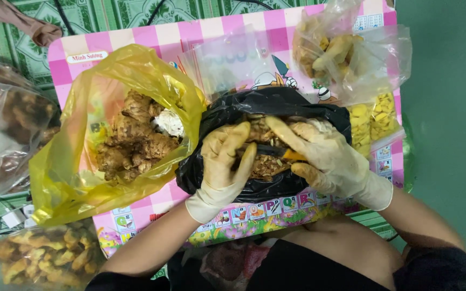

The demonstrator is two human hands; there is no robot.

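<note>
Our left hand (223, 164) curls around a knobbly root; our right hand (327, 156) pinches the knife (276, 153). Root seems hard, gritty, light; we'd grip its thick middle.

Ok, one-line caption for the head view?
Gloved left hand and right hand work over a black bag of peelings.

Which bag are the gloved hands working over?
The black bag in the middle, under both the left hand and right hand. The yellow bag sits beside it, untouched.
</note>
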